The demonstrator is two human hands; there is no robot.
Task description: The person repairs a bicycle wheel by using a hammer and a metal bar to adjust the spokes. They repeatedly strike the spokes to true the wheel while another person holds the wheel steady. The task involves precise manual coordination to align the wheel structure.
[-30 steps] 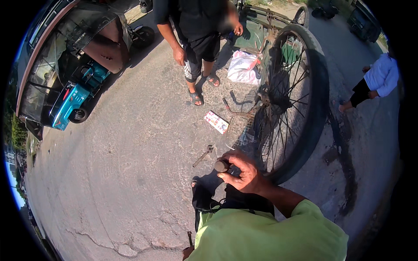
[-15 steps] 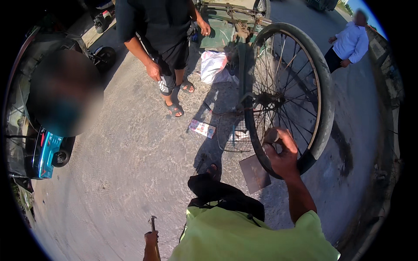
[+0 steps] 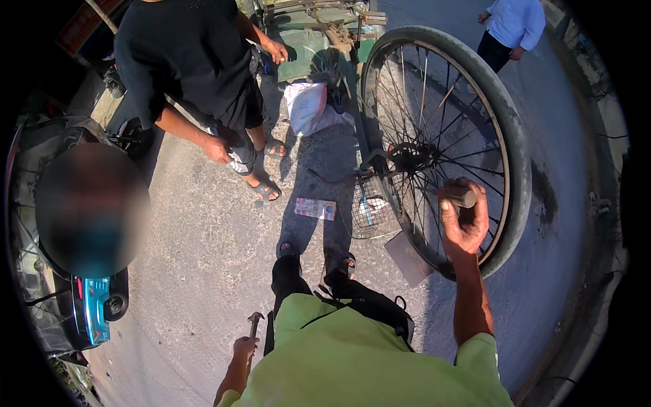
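A large spoked wheel [image 3: 512,129] with a thick black tyre stands upright on the right, on an upturned cart or cycle frame [image 3: 363,129]. My right hand [image 3: 466,234] is closed around a short brownish cylinder [image 3: 461,197], its flat end showing, in front of the spokes. Whether hand or cylinder touches the wheel, I cannot tell. Low on the left, my left hand [image 3: 244,347] grips the handle of a hammer [image 3: 255,319] with its head up, away from the wheel. Beneath the wheel lie a wire basket [image 3: 369,220] and a flat brown board [image 3: 408,261].
A person in black [image 3: 196,74] stands at the left; another in a white shirt [image 3: 517,24] stands at the far right. A white sack [image 3: 308,112] and a colourful box [image 3: 315,209] lie on the ground. A blue-and-black vehicle [image 3: 95,308] is at the left edge.
My right hand has moved right and up a little with the cylinder, off the tyre's lower edge to in front of the spokes. My left hand has risen slightly with the hammer. The view has shifted.
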